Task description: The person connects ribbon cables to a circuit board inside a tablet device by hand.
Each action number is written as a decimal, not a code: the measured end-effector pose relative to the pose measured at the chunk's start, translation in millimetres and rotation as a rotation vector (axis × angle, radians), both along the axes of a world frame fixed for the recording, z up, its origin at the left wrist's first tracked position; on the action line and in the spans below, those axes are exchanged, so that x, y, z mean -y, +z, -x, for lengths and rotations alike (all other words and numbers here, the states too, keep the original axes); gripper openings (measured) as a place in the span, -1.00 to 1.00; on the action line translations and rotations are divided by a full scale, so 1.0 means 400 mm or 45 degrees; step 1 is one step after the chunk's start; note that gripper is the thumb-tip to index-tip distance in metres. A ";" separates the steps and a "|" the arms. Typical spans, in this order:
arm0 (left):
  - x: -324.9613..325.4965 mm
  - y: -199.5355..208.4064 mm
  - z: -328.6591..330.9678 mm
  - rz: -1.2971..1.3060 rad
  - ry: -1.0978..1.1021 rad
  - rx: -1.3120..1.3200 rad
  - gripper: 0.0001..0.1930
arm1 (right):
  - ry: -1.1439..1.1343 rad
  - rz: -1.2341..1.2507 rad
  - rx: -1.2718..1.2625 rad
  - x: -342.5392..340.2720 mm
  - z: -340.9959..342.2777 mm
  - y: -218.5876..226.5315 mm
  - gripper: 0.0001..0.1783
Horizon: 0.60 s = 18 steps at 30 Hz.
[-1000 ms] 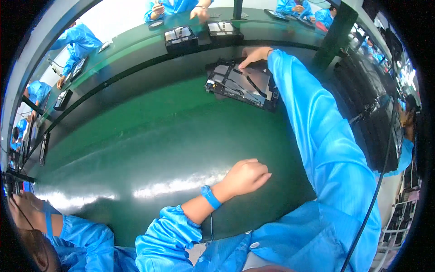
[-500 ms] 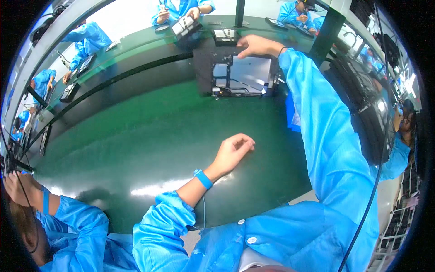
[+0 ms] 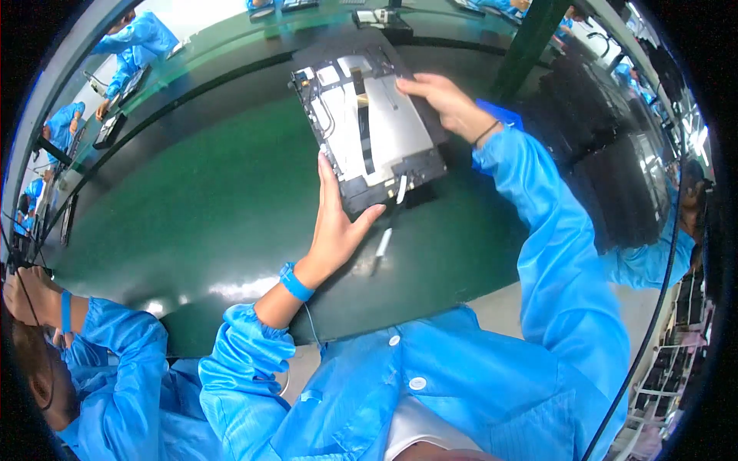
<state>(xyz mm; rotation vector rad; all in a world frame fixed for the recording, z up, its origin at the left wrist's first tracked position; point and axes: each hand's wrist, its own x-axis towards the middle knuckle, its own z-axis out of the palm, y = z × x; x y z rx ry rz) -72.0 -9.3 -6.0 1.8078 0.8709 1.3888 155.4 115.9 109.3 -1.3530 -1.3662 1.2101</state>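
Note:
An opened tablet-like device (image 3: 396,127) is tilted over the green table in front of me, its silver battery plates, black frame and thin cables showing. My right hand (image 3: 452,107) grips its right edge, fingertips on the upper face; the fingers beneath are hidden. Around its near left corner, my left hand (image 3: 332,227) is closed, fingers along the left side and thumb by the near edge. A white-tipped cable end (image 3: 384,242) dangles below the near edge. Behind and partly under the device is a black pad (image 3: 369,40).
A blue bin (image 3: 500,114) stands just past my right wrist. Stacked black trays (image 3: 615,184) fill the right side. A dark green post (image 3: 532,58) rises at the far right. Close on my left, a co-worker's arm (image 3: 127,330) rests near the table edge; others work across it.
The device has come nearer and turned, lifted by my right hand off the far side. My left hand has moved from the bare table up to its near left corner.

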 end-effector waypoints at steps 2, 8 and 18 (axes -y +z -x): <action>0.047 -0.004 0.010 0.036 0.019 -0.105 0.16 | -0.004 0.105 -0.135 0.034 -0.016 -0.078 -0.60; 0.169 0.010 0.080 0.146 -0.010 -0.084 0.15 | -0.055 0.173 -0.204 0.243 0.101 -0.169 -0.71; 0.261 0.024 0.150 0.521 -0.065 -0.254 0.22 | -0.063 0.214 -0.347 0.346 0.117 -0.194 -0.24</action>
